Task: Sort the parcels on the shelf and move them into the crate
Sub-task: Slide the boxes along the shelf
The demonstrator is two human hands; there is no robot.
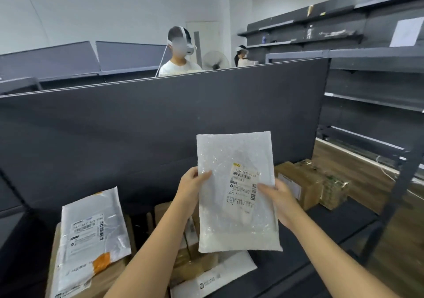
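Note:
I hold a white bubble mailer (231, 217) upright above the dark shelf (325, 226), its printed label facing me. My left hand (190, 190) grips its left edge and my right hand (278, 197) grips its right edge beside the label. On the shelf at the lower left lies a white poly parcel (89, 235) with a barcode label and an orange patch, resting on a brown carton (110, 277). Brown cartons (298, 183) stand at the right of the shelf. Another white parcel (213, 277) lies under the mailer. No crate is in view.
A tall dark back panel (160, 119) rises behind the shelf. Grey shelving (376, 91) lines the right side over a wooden floor (358, 171). Beyond the panel stand a person with a headset (180, 52) and a second person (243, 57), next to a fan (215, 60).

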